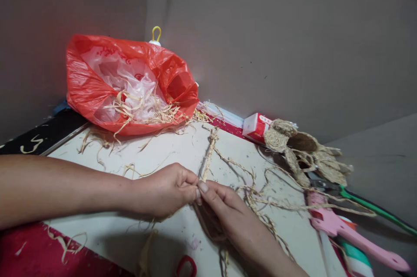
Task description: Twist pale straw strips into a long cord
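A straw cord (208, 159) stretches from its knotted far end on the white board (169, 146) to my fingertips. My left hand (172, 190) pinches it from the left, with thumb and fingers pressed together. From the right, my right hand (224, 209) pinches the same spot, its thumb lying along the top. The two sets of fingertips touch, and they hide the exact grip. Beside my right hand, a long twisted straw rope (250, 198) lies in loose loops. Under my left wrist, a loose straw strip (148, 246) hangs down.
A red plastic bag (87, 90) holding straw strips (159, 114) stands at the back left. Coiled and woven straw pieces (293, 146) lie right of a small red-and-white box (256, 127). A pink-handled tool (352, 229) and a green handle (374, 207) line the right. Below is a red loop handle (186, 265).
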`<state>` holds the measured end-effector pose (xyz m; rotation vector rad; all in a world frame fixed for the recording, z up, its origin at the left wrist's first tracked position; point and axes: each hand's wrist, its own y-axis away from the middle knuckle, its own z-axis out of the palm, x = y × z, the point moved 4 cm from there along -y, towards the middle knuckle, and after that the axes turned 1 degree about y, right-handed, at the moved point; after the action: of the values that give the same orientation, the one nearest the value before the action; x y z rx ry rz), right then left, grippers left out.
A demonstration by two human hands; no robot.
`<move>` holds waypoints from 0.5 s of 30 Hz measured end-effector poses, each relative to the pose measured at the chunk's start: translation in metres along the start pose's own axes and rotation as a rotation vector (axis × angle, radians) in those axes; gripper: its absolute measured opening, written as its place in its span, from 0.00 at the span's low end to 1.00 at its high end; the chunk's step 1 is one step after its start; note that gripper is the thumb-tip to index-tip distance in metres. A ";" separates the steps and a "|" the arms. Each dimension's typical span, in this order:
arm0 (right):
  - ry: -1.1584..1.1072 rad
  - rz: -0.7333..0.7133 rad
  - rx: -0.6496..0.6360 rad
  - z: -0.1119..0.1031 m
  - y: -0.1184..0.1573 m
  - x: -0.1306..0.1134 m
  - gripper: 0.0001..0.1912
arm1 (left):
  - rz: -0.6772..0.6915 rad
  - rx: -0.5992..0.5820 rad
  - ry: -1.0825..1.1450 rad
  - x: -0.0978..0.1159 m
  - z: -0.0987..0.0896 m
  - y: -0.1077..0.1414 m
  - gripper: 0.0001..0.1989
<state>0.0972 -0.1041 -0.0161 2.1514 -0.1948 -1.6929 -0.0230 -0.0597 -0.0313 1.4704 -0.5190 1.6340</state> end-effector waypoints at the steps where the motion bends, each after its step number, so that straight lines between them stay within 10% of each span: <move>1: 0.013 0.012 -0.032 -0.001 -0.001 0.001 0.23 | 0.004 -0.023 -0.003 0.000 0.001 -0.001 0.10; 15: -0.519 0.107 -0.216 0.003 -0.006 0.011 0.20 | -0.064 -0.092 -0.154 0.009 0.000 0.003 0.11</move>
<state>0.0959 -0.1026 -0.0288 1.4909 -0.2497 -2.0696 -0.0245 -0.0582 -0.0220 1.5360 -0.6184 1.4360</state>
